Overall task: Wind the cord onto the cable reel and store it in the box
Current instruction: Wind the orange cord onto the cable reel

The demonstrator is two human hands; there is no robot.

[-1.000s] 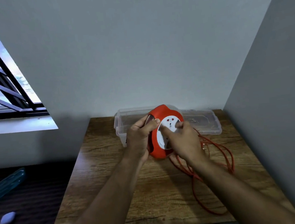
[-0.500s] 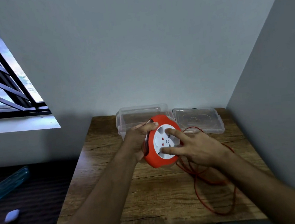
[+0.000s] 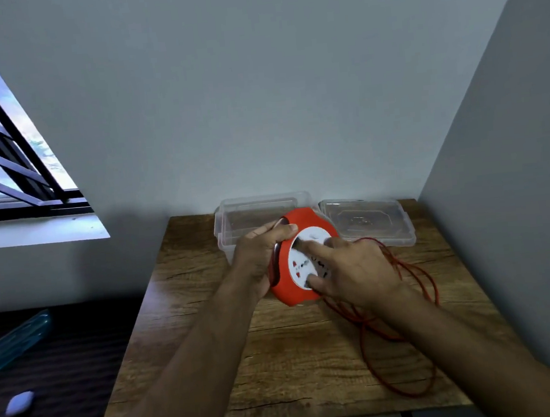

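Note:
An orange cable reel with a white socket face is held on edge above the wooden table. My left hand grips its left rim, thumb over the top. My right hand lies on the white face, with straight fingers and thumb pressing into it. A loose red cord trails from under the reel in loops over the table's right side. The clear plastic box stands open behind the reel, and its clear lid lies flat to the right.
Walls close off the table at the back and on the right. To the left, lower down, a dark surface carries a blue transparent object and a small pale oval thing. A barred window is at upper left.
The reel has come down from in front of the box towards the table's middle. My right hand has turned on the white face, its fingers now spread across it. The cord loops have shifted.

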